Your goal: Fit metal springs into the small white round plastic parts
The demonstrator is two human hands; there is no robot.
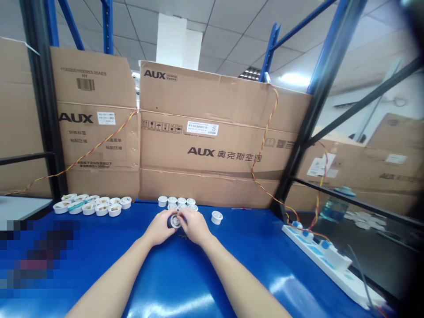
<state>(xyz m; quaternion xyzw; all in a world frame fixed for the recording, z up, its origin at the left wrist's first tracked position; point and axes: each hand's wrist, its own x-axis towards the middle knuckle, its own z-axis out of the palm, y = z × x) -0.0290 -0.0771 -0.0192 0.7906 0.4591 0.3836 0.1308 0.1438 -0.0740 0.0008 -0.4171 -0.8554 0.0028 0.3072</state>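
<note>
My left hand (161, 228) is closed around a small round cup-like piece (175, 221) with a dark side and a pale rim, its open face turned toward me. My right hand (194, 226) has its thumb and fingers pinched at the right edge of that piece; whatever is between the fingertips is too small to make out. Just behind both hands stand several small white round cups (162, 201) in rows, partly hidden by the fingers. One more white cup (217, 217) sits alone to the right of my right hand. Small thin bits (183, 237) lie on the table below the hands.
On the blue table (179, 282), several white cups with pale contents (102, 209) are grouped at the back left. Cardboard boxes (212, 145) wall off the back. At right lies a white power strip (331, 265), with a twisted red-yellow wire (265, 132) near a black rack post (298, 145).
</note>
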